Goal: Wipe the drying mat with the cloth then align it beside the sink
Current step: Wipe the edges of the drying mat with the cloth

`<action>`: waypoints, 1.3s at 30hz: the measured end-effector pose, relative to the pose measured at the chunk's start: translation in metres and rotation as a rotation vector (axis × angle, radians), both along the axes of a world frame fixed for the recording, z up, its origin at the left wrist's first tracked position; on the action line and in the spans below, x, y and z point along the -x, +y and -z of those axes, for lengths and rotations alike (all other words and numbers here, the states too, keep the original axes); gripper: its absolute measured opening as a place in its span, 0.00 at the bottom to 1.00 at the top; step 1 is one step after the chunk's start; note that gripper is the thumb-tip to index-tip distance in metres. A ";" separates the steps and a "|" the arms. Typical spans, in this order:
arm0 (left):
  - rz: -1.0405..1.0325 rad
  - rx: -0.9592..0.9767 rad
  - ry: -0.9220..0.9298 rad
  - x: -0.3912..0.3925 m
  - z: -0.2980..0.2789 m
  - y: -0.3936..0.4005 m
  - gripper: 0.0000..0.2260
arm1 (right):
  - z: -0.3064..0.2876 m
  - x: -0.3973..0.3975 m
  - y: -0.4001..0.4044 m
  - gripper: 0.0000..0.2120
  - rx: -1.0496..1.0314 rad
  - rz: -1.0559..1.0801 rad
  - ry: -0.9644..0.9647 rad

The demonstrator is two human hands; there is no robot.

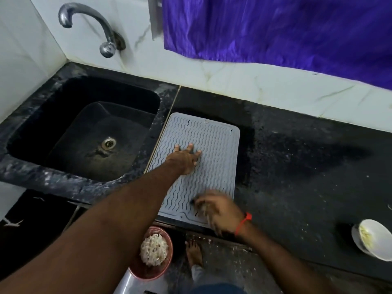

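A grey drying mat (212,145) with wavy ridges lies on the black counter, its left edge along the seam beside the black sink (53,107). My left hand (186,159) presses flat on the mat's middle with its fingers spread. My right hand (218,213) is motion-blurred at the mat's near right corner, where its curled fingers hold a small pale wad, the cloth (204,210), against the mat. Most of the cloth is hidden under the fingers.
The chrome tap (89,24) juts from the wall over the sink. A white bowl (373,238) stands at the counter's near right edge. Below the counter, a red bowl (167,262) holds a pale fibrous lump. A purple curtain (275,28) hangs above. A bare foot (194,251) stands on the floor.
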State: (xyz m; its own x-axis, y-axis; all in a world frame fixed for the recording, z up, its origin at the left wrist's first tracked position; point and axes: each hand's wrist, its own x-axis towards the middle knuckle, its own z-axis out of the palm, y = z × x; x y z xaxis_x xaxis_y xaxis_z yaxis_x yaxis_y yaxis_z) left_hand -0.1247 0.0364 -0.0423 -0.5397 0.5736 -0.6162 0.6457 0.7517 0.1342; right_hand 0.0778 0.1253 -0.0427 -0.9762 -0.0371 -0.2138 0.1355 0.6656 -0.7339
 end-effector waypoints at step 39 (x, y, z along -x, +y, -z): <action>-0.129 0.023 -0.019 -0.015 0.019 0.045 0.36 | 0.037 0.027 0.034 0.22 -0.465 0.122 0.138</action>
